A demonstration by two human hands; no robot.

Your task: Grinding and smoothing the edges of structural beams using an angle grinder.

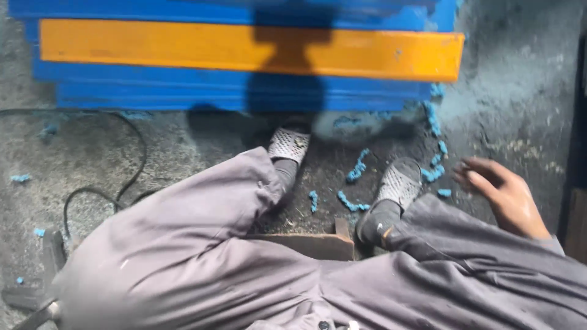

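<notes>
One right hand (pixel 504 195) open, empty, two sandals (pixel 289 144), one orange beam (pixel 244 49)

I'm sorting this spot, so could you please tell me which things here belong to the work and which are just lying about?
In the work:
- right hand, open, holding nothing
- blue shavings, nearest it
- blue boards
- orange board

Lying about:
- black cable
- wooden block
- concrete floor

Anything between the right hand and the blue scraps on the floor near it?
Nothing visible. The right hand hangs open above the knee, and the nearest blue scraps lie on bare floor just left of it, beside the right slipper. The left hand is out of view.
</notes>
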